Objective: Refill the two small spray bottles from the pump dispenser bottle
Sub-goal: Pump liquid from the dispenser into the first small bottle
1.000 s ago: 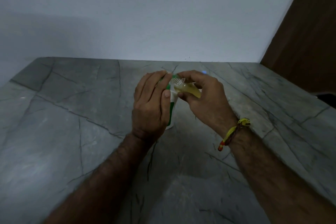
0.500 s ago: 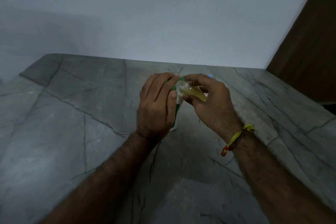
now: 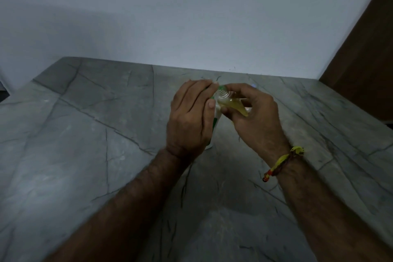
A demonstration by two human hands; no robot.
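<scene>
Presently: our left hand (image 3: 190, 120) wraps the pump bottle (image 3: 214, 122), steadying it upright on the table (image 3: 85, 134). Our right hand (image 3: 256, 117) pinches a small spray bottle (image 3: 231, 105), neck tilted to the pump, evidently for filling.

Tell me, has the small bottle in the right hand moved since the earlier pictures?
No. The small bottle keeps its neck at the top of the pump bottle, as before.

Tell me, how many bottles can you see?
2. A small clear bottle with yellow liquid in the right hand; a white-green bottle behind the left hand. Another may be hidden.
</scene>
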